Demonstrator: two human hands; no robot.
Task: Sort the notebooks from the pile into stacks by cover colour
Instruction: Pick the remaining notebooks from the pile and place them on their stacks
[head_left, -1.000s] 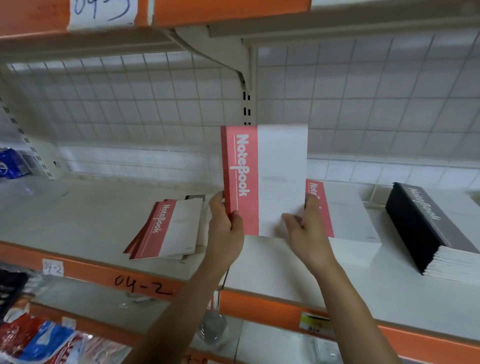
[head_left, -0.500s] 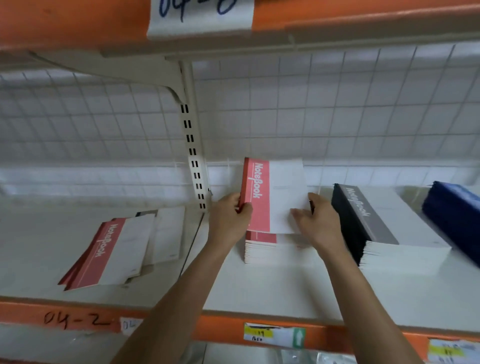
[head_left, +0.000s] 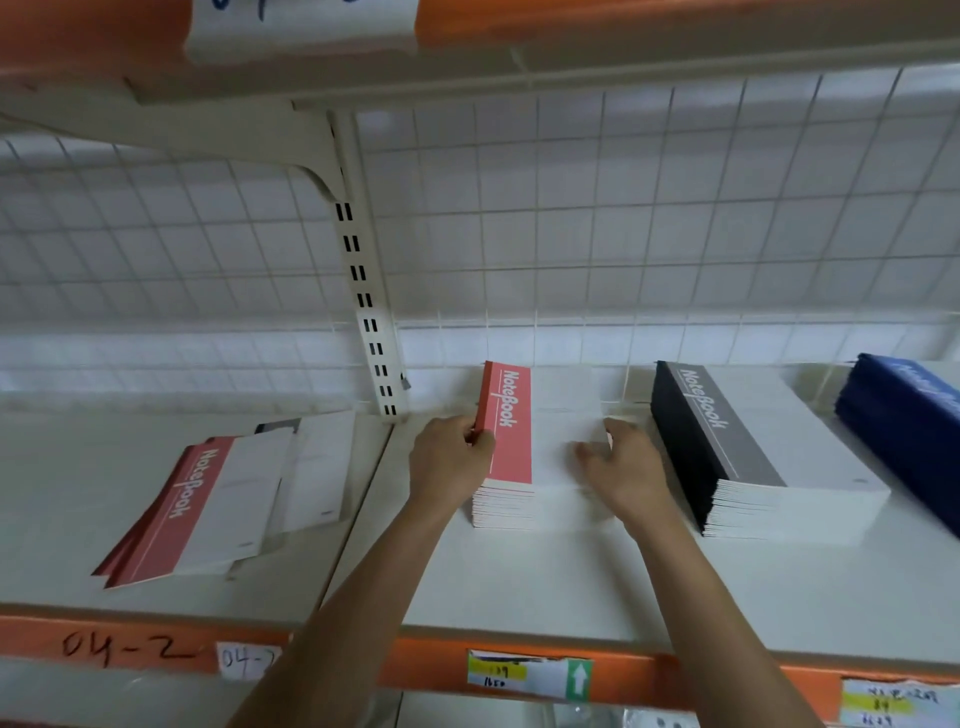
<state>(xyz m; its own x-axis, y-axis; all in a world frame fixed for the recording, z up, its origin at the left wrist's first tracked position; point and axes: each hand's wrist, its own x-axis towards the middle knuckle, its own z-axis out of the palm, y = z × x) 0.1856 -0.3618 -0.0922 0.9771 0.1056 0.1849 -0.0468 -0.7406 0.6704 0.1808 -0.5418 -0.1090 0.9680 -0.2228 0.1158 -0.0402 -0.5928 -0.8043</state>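
A red-and-white notebook (head_left: 511, 431) lies flat on top of the red stack (head_left: 503, 508) in the middle of the shelf. My left hand (head_left: 449, 462) grips its red spine edge with curled fingers. On the white right side of the cover, my right hand (head_left: 618, 467) has its thumb on top and its fingers curled over the right edge. The unsorted pile (head_left: 208, 504) lies fanned out to the left, red covers on top and a dark one peeking out behind. A black stack (head_left: 727, 441) stands just right of my right hand, and a blue stack (head_left: 909, 431) sits at the far right.
A slotted upright post (head_left: 371, 332) and a wire grid back wall (head_left: 571, 234) close off the rear. The orange shelf front (head_left: 415, 670) carries price labels. The upper shelf (head_left: 467, 47) hangs close overhead.
Both hands brought the red notebook down from upright in the air onto the red stack, where it now lies flat. The view shifted right, revealing the blue stack.
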